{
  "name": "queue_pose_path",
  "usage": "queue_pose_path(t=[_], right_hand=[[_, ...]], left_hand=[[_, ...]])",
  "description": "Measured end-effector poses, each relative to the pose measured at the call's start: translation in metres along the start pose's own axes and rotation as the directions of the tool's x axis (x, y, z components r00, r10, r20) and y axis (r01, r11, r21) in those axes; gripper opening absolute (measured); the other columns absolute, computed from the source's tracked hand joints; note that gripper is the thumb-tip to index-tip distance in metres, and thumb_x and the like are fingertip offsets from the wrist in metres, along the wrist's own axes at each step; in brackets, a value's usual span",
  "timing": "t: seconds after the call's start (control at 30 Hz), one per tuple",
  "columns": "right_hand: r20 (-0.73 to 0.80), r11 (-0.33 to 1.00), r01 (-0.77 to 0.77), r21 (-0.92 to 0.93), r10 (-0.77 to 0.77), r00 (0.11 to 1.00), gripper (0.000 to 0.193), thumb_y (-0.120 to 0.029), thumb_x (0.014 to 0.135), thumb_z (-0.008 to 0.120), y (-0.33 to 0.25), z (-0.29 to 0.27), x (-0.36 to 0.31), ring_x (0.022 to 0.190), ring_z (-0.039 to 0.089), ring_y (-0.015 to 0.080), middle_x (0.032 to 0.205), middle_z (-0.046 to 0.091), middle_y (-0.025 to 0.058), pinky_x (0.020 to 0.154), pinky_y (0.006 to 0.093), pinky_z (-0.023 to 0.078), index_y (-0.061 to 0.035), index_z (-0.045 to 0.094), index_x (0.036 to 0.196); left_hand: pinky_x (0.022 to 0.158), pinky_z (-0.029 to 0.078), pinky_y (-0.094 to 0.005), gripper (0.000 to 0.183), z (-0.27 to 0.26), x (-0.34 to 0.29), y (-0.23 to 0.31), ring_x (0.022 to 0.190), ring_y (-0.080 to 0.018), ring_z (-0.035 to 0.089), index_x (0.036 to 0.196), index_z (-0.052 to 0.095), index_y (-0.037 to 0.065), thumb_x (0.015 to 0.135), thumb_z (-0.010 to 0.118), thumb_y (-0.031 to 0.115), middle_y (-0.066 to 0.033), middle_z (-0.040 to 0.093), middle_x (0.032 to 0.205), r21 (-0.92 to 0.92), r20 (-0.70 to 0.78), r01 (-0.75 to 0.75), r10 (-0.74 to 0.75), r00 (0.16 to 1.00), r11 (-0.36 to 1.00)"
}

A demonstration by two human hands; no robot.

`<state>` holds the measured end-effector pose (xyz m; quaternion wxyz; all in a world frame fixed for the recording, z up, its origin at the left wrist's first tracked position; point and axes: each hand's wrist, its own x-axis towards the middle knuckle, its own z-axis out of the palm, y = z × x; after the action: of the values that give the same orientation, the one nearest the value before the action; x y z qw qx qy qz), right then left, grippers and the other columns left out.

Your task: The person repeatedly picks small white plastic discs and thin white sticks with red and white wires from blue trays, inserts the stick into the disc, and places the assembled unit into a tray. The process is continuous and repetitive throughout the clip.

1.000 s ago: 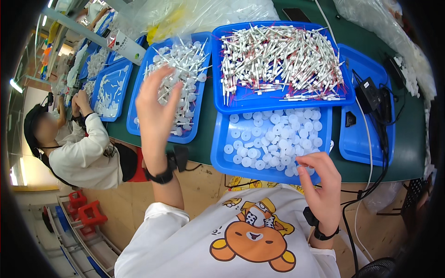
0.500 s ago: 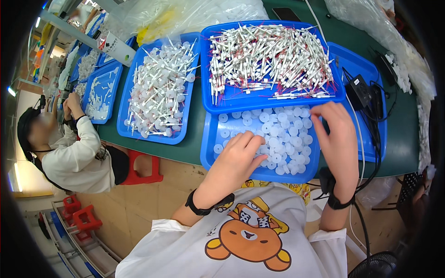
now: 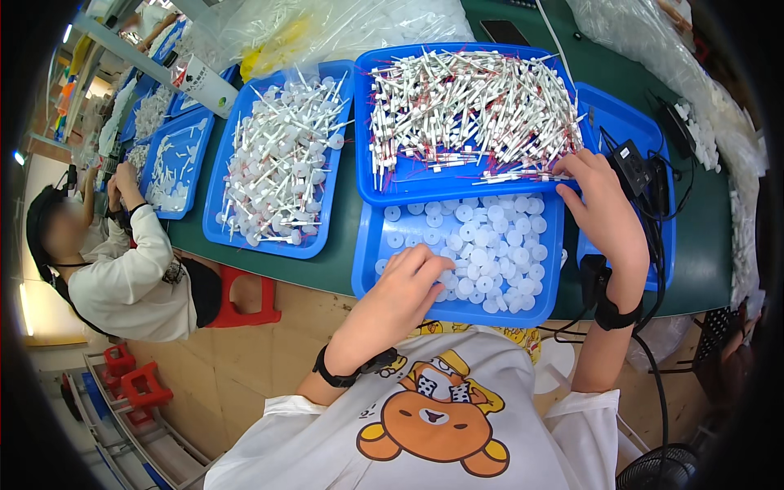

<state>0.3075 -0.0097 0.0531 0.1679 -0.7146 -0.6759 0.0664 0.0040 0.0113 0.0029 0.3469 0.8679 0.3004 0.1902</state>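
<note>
My left hand [image 3: 398,284] reaches over the left part of a blue tray [image 3: 371,245], its bent fingers among pale translucent discs [image 3: 490,265] with small centre holes. A gap shows between its thumb and index finger. Higher up on the right, my right hand [image 3: 603,200] is at the near right corner of another blue tray [image 3: 384,194], which overlaps the far side of the disc tray. That upper tray is heaped with thin white sticks [image 3: 474,106] with red threads. The right fingertips touch or nearly touch the nearest sticks; thumb and index finger are apart.
To the left, a blue tray [image 3: 214,200] holds discs with white sticks through them. A tray with black adapters [image 3: 629,167] and cables lies right. A bottle [image 3: 204,86], plastic bags [image 3: 351,28] and a phone [image 3: 505,33] stand behind. A co-worker [image 3: 135,253] sits at left.
My right hand has moved up from the disc tray's right edge to the sticks in the upper tray. My left hand has shifted slightly left and down over the discs.
</note>
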Motion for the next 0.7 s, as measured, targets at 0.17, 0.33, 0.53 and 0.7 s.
queue_pose_path(t=[0.17, 0.33, 0.53, 0.7], right_hand=[[-0.025, 0.998, 0.025, 0.061, -0.024, 0.999, 0.014, -0.001, 0.088, 0.069, 0.001, 0.0, 0.002, 0.097, 0.058, 0.0321, 0.097, 0.061, 0.0138, 0.089, 0.0402, 0.047, 0.0011, 0.062, 0.1], [-0.125, 1.0, 0.013, 0.009, -0.012, 0.992, 0.014, -0.001, 0.087, 0.07, -0.009, -0.007, -0.003, 0.092, 0.06, 0.0319, 0.091, 0.063, 0.0133, 0.085, 0.0396, 0.048, 0.0011, 0.063, 0.098], [-0.241, 0.995, 0.049, 0.088, -0.027, 0.97, 0.012, -0.002, 0.084, 0.071, -0.043, -0.014, -0.028, 0.086, 0.06, 0.0334, 0.089, 0.064, 0.0131, 0.076, 0.0417, 0.046, -0.0017, 0.065, 0.095], [-0.267, 0.965, 0.169, 0.199, -0.112, 0.957, 0.023, 0.003, 0.079, 0.074, -0.07, -0.022, -0.053, 0.081, 0.059, 0.0321, 0.086, 0.063, 0.0116, 0.072, 0.0408, 0.045, -0.0017, 0.068, 0.102]], left_hand=[[0.082, 0.049, -0.038, 0.03, 0.001, -0.002, -0.006, 0.094, -0.0297, 0.061, 0.114, 0.066, 0.006, 0.086, 0.072, -0.001, -0.0106, 0.056, 0.101, -0.047, 0.012, 0.012, -0.011, 1.0, 0.999], [0.082, 0.053, -0.0339, 0.028, -0.008, 0.003, 0.002, 0.101, -0.0263, 0.064, 0.111, 0.069, 0.004, 0.084, 0.076, 0.0, -0.0096, 0.063, 0.112, -0.113, -0.108, 0.01, -0.023, 0.994, 0.994], [0.09, 0.053, -0.0328, 0.028, -0.017, 0.008, 0.016, 0.108, -0.0202, 0.066, 0.115, 0.067, -0.001, 0.088, 0.073, -0.005, -0.0134, 0.068, 0.123, -0.454, -0.109, 0.096, -0.163, 0.981, 0.886], [0.102, 0.051, -0.0354, 0.034, -0.013, 0.011, 0.02, 0.118, -0.0209, 0.064, 0.126, 0.059, -0.004, 0.093, 0.068, -0.006, -0.0162, 0.064, 0.13, -0.838, -0.106, 0.009, -0.18, 0.978, 0.545]])
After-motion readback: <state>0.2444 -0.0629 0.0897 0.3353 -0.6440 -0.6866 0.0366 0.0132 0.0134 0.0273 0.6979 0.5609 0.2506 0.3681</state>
